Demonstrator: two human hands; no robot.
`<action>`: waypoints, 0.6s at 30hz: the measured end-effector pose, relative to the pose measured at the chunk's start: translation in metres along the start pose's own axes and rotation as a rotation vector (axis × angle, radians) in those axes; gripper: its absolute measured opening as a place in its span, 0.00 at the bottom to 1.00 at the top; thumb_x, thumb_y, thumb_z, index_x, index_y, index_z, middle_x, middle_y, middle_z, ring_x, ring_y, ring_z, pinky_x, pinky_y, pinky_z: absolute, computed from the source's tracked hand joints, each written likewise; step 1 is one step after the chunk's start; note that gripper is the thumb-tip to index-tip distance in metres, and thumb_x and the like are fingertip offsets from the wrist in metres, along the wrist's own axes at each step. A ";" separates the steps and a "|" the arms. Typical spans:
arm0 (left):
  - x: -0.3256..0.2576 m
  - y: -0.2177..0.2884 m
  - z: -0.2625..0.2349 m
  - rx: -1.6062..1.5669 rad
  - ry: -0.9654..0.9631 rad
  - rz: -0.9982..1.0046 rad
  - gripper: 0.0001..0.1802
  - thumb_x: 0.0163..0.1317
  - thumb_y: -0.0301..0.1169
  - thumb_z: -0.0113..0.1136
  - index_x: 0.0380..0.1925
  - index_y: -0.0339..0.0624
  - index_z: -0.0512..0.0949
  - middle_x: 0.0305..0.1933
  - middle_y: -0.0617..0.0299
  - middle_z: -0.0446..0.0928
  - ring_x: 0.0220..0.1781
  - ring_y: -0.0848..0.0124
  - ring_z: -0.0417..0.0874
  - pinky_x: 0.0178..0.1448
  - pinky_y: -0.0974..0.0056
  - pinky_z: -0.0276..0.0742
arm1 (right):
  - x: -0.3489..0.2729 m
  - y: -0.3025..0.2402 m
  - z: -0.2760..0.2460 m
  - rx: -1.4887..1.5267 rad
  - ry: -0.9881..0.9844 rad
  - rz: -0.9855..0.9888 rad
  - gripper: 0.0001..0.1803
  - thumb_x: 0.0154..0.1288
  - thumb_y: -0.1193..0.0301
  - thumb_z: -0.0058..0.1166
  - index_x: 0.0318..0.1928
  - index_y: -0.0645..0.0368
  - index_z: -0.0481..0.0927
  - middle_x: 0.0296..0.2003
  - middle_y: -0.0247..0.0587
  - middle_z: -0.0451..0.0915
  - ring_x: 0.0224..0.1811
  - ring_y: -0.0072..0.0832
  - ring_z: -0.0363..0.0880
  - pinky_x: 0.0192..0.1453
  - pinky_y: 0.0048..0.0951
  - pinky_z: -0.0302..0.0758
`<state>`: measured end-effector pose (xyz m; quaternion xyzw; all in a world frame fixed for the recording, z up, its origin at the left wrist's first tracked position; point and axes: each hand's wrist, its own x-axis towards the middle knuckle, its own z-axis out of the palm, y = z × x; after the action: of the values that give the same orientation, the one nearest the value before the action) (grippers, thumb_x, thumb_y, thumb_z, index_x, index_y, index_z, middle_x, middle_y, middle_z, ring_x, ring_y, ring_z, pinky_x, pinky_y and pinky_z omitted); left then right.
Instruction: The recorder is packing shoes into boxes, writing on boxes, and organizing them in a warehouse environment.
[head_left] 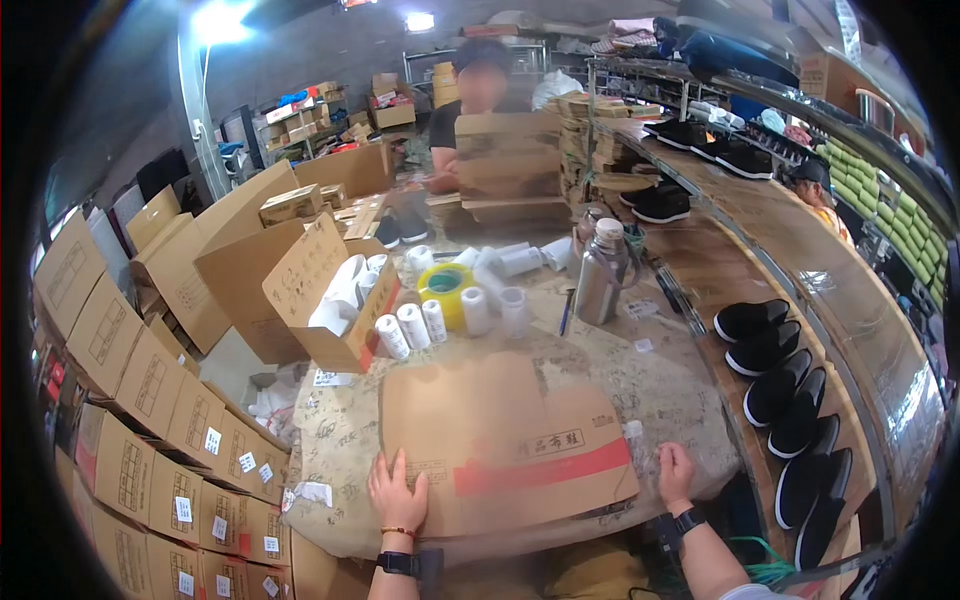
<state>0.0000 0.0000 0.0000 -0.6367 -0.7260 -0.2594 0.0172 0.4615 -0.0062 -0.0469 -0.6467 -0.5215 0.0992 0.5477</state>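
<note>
A flat, folded cardboard shoe box (pixel 500 430) with a red stripe lies on the paper-covered table before me. My left hand (pixel 398 492) rests on its near left corner, fingers spread out flat. Just off the box's right edge, over the table, is my right hand (pixel 676 474), its fingers curled in. What it may hold, if anything, is hidden. A small whitish piece (pixel 632 429) lies by the box's right side, near that hand.
Behind the box stand white label rolls (pixel 411 327), a yellow tape roll (pixel 450 296), an open carton (pixel 345 340) and a steel flask (pixel 601 272). Black shoes (pixel 785 400) line the rack at right; stacked cartons (pixel 165 450) fill the left. A person (pixel 445 130) faces me across the table.
</note>
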 end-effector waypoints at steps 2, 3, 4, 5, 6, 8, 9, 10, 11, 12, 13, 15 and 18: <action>-0.002 0.002 -0.002 0.024 0.012 -0.001 0.33 0.55 0.43 0.59 0.62 0.46 0.67 0.65 0.40 0.61 0.68 0.48 0.60 0.70 0.47 0.54 | 0.000 -0.011 -0.002 -0.057 0.014 -0.049 0.07 0.63 0.71 0.51 0.31 0.61 0.78 0.27 0.46 0.77 0.31 0.41 0.76 0.36 0.36 0.71; 0.002 -0.001 -0.002 0.025 0.015 0.005 0.33 0.55 0.43 0.59 0.62 0.46 0.67 0.65 0.40 0.61 0.68 0.48 0.60 0.70 0.47 0.54 | 0.001 -0.013 0.002 -0.054 0.019 -0.049 0.07 0.63 0.71 0.51 0.31 0.61 0.78 0.27 0.46 0.77 0.31 0.41 0.76 0.36 0.36 0.71; 0.006 -0.003 -0.001 0.028 0.026 0.014 0.33 0.55 0.43 0.59 0.62 0.46 0.67 0.65 0.40 0.61 0.68 0.48 0.60 0.70 0.47 0.54 | 0.002 -0.014 0.006 -0.053 0.019 -0.057 0.07 0.63 0.71 0.51 0.31 0.62 0.78 0.27 0.46 0.77 0.31 0.42 0.76 0.36 0.36 0.71; 0.009 -0.005 -0.001 0.031 0.038 0.022 0.33 0.55 0.43 0.59 0.62 0.46 0.67 0.65 0.40 0.61 0.68 0.48 0.60 0.70 0.47 0.53 | 0.003 -0.014 0.009 -0.052 0.019 -0.066 0.07 0.62 0.72 0.51 0.31 0.62 0.77 0.27 0.46 0.77 0.31 0.42 0.76 0.36 0.37 0.71; 0.009 -0.005 0.000 0.031 0.036 0.022 0.33 0.55 0.43 0.59 0.62 0.46 0.67 0.65 0.40 0.61 0.68 0.48 0.60 0.70 0.47 0.53 | 0.003 -0.013 0.009 -0.053 0.018 -0.065 0.07 0.62 0.72 0.51 0.31 0.62 0.77 0.27 0.46 0.77 0.31 0.42 0.76 0.36 0.37 0.71; 0.008 -0.006 0.001 0.030 0.027 0.017 0.34 0.55 0.43 0.59 0.62 0.46 0.67 0.65 0.40 0.61 0.68 0.48 0.60 0.70 0.47 0.54 | 0.003 -0.011 0.009 -0.060 0.017 -0.095 0.06 0.62 0.72 0.51 0.31 0.62 0.77 0.27 0.46 0.76 0.30 0.43 0.75 0.35 0.37 0.70; 0.008 -0.005 0.001 0.029 0.028 0.017 0.34 0.55 0.43 0.59 0.62 0.46 0.67 0.65 0.40 0.61 0.68 0.48 0.60 0.70 0.47 0.54 | 0.004 -0.011 0.008 -0.060 0.017 -0.096 0.06 0.62 0.72 0.51 0.31 0.62 0.77 0.27 0.46 0.76 0.30 0.43 0.75 0.35 0.37 0.70; 0.008 -0.005 0.002 0.031 0.032 0.020 0.34 0.55 0.43 0.59 0.62 0.46 0.67 0.65 0.40 0.62 0.68 0.48 0.60 0.70 0.47 0.54 | 0.004 -0.011 0.008 -0.069 0.017 -0.103 0.06 0.62 0.72 0.51 0.31 0.62 0.77 0.27 0.47 0.76 0.30 0.44 0.75 0.35 0.38 0.70; 0.008 -0.005 0.002 0.032 0.037 0.023 0.34 0.55 0.43 0.59 0.62 0.46 0.67 0.64 0.40 0.62 0.68 0.48 0.60 0.70 0.47 0.54 | 0.005 -0.012 0.008 -0.079 0.017 -0.109 0.06 0.62 0.72 0.51 0.31 0.62 0.77 0.27 0.47 0.76 0.30 0.44 0.75 0.35 0.38 0.70; 0.008 -0.004 0.002 0.030 0.037 0.026 0.34 0.55 0.43 0.59 0.62 0.46 0.67 0.64 0.40 0.62 0.68 0.48 0.60 0.70 0.47 0.54 | 0.005 -0.011 0.007 -0.079 0.021 -0.110 0.06 0.62 0.72 0.51 0.31 0.62 0.77 0.27 0.47 0.76 0.30 0.44 0.75 0.35 0.38 0.70; 0.007 -0.003 0.001 0.023 0.038 0.027 0.34 0.54 0.43 0.59 0.62 0.47 0.67 0.64 0.40 0.62 0.67 0.48 0.61 0.69 0.47 0.54 | 0.004 -0.009 0.006 -0.082 0.024 -0.096 0.06 0.62 0.72 0.51 0.31 0.63 0.77 0.27 0.47 0.76 0.30 0.45 0.75 0.35 0.38 0.70; 0.007 -0.001 0.000 0.014 0.045 0.039 0.34 0.54 0.42 0.59 0.62 0.47 0.67 0.64 0.40 0.62 0.67 0.48 0.61 0.69 0.47 0.54 | 0.003 -0.008 0.005 -0.081 0.039 -0.084 0.07 0.62 0.72 0.51 0.31 0.63 0.77 0.27 0.48 0.76 0.30 0.45 0.75 0.35 0.38 0.70; 0.003 0.000 0.001 0.011 0.033 0.036 0.34 0.54 0.42 0.59 0.62 0.46 0.67 0.64 0.40 0.62 0.67 0.47 0.61 0.69 0.48 0.54 | 0.001 -0.007 0.002 -0.055 0.071 -0.056 0.07 0.62 0.72 0.51 0.29 0.62 0.76 0.26 0.48 0.75 0.30 0.46 0.74 0.34 0.39 0.69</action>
<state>-0.0005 0.0027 -0.0001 -0.6453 -0.7154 -0.2654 0.0372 0.4564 -0.0050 -0.0418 -0.6498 -0.5219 0.0465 0.5506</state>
